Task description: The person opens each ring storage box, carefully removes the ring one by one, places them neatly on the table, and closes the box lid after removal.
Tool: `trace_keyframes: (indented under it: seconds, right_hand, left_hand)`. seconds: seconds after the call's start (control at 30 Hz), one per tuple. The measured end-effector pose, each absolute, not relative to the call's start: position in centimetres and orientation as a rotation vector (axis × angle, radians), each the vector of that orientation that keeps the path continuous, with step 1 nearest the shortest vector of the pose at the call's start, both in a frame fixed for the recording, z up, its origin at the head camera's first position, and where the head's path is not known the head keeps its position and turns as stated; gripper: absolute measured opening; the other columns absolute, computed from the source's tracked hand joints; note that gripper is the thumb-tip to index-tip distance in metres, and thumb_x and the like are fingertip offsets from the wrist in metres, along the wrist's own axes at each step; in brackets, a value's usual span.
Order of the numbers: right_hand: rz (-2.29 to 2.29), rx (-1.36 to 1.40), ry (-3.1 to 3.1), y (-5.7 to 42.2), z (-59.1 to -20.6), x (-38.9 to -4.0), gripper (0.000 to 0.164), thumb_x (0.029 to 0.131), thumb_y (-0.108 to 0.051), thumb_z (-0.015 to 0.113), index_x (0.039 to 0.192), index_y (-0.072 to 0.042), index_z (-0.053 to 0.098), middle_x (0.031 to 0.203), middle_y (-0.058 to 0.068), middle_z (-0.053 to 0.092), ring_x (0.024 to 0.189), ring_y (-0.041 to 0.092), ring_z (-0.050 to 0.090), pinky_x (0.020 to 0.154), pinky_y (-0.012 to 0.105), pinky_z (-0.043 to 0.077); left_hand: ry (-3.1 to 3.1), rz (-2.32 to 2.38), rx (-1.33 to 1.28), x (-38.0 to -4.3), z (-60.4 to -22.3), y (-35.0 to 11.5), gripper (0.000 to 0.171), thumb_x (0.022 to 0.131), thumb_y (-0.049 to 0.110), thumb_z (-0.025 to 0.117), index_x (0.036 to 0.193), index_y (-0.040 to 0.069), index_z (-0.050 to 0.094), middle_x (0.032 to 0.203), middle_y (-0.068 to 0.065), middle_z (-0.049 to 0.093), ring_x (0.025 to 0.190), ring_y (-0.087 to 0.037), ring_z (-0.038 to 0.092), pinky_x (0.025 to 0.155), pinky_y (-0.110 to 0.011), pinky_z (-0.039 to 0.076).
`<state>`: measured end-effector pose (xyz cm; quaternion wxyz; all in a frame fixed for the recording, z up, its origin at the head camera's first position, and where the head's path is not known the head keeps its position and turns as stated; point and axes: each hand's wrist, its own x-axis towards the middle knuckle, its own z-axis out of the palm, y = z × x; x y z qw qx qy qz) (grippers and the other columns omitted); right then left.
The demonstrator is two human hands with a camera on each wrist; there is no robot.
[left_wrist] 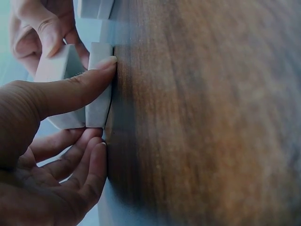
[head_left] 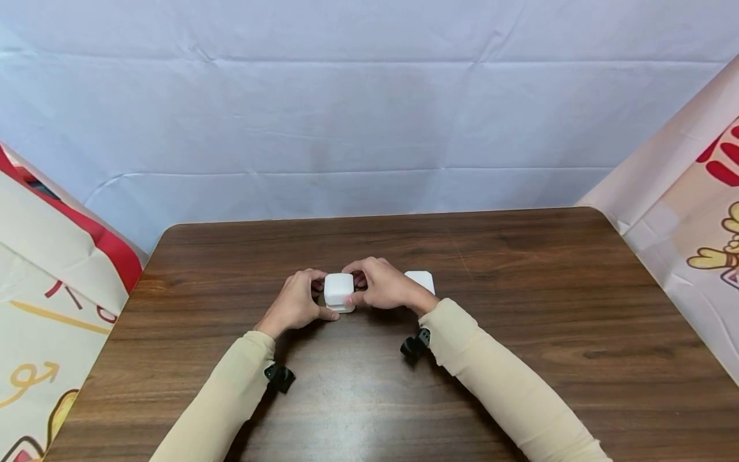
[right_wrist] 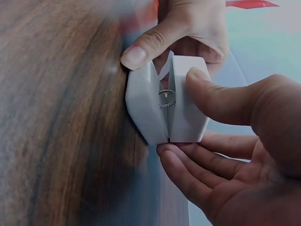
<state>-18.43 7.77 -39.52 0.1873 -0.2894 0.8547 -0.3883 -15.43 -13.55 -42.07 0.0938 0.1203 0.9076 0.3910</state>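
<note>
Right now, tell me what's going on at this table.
A person holds a small white hinged box on the brown wooden table with both hands. The left hand pins its base down, while the right hand grips the lid, parted a crack from the base. A second white box sits behind the right wrist.

Small white hinged box (right_wrist: 167, 106) sits on dark wood table (right_wrist: 61, 122), lid cracked open a bit, wedge gap at top. Metal bit in the gap, prob. a ring, too blurry to be sure. Right hand (right_wrist: 235, 155) w/ thumb on lid, fingers under. Left hand (right_wrist: 188, 28) thumb presses base half.
</note>
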Motion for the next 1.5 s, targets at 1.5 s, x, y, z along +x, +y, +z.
trace_keyframes:
  seconds: [1.5]
  right_hand:
    - [-1.402,-0.403,2.104,8.2,-40.5,-19.6,0.055,0.105,-0.033,0.059,0.145,0.003,0.050,0.126,0.011,0.065,0.113,0.023,0.064,0.101,0.041,0.048]
  left_hand:
    - [2.650,1.197,0.303,-15.8,-42.5,-13.6,0.054,0.066,0.011,0.097,0.108,-0.004,0.066,0.099,-0.011,0.064,0.092,-0.025,0.060,0.085,-0.041,0.051]
